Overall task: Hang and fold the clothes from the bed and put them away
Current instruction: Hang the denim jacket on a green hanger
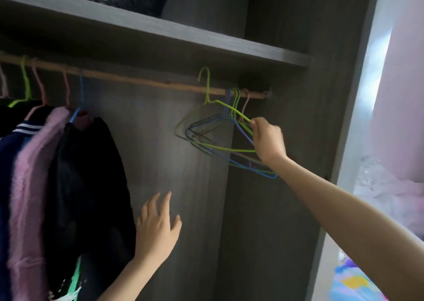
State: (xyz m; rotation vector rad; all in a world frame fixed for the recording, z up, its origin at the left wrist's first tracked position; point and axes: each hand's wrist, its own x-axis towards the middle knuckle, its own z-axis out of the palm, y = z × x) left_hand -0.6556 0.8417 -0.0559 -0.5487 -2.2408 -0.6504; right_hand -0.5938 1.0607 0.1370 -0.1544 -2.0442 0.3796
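I look into a grey wardrobe with a wooden rail (142, 81). My right hand (267, 140) pinches a green wire hanger (226, 107) whose hook is lifted off and above the rail. Behind it several empty blue, green and pink hangers (231, 163) hang bunched at the rail's right end. My left hand (158, 228) is held open with fingers spread, beside a black garment (89, 181), holding nothing. It may touch the garment's edge; I cannot tell.
Left of the black garment hang a fluffy pink top (29, 186) and a navy piece with white stripes (9, 140). A shelf (160, 34) above carries a dark fuzzy item. Outside on the right are a pink wall and bright cloth (353, 284).
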